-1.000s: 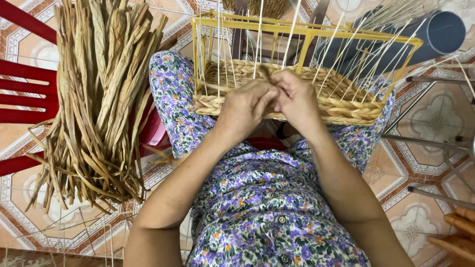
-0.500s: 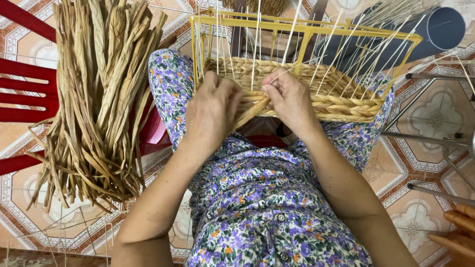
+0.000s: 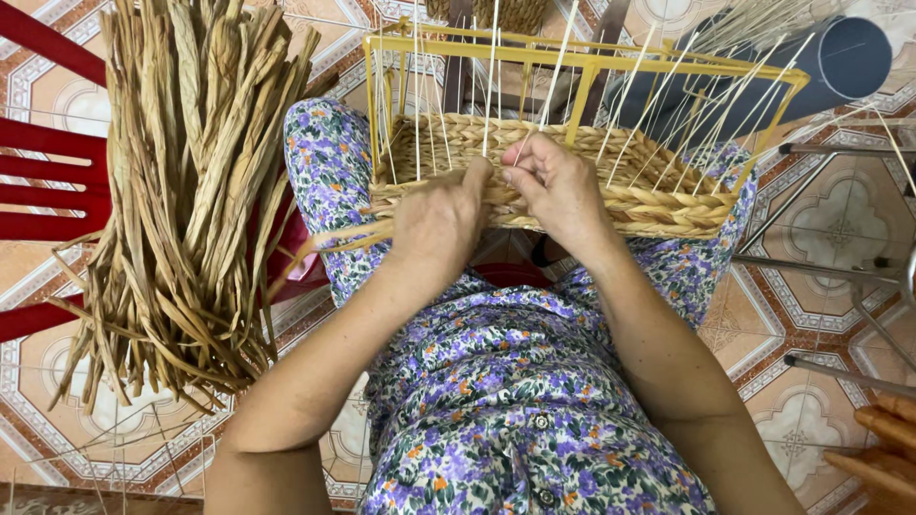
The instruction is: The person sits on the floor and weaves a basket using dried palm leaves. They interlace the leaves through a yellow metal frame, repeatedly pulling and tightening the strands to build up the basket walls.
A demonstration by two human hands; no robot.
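A half-woven straw basket (image 3: pixel 658 195) rests on my lap, built around a yellow wire frame (image 3: pixel 582 52) with thin pale upright spokes. My left hand (image 3: pixel 434 224) grips a flat straw strand (image 3: pixel 339 238) at the basket's near wall, the strand trailing off to the left. My right hand (image 3: pixel 558 186) pinches the woven rim right beside it, fingers curled over the braid. The two hands nearly touch at the near wall.
A thick bundle of dried straw strips (image 3: pixel 186 191) hangs over a red chair (image 3: pixel 48 181) at my left. A dark blue tube (image 3: pixel 840 57) lies behind the basket. Metal chair legs (image 3: pixel 821 267) stand on the patterned tile floor at right.
My left hand has come back to the right and closed in on the right hand at the basket wall, pulling the strand taut. The basket has shifted slightly.
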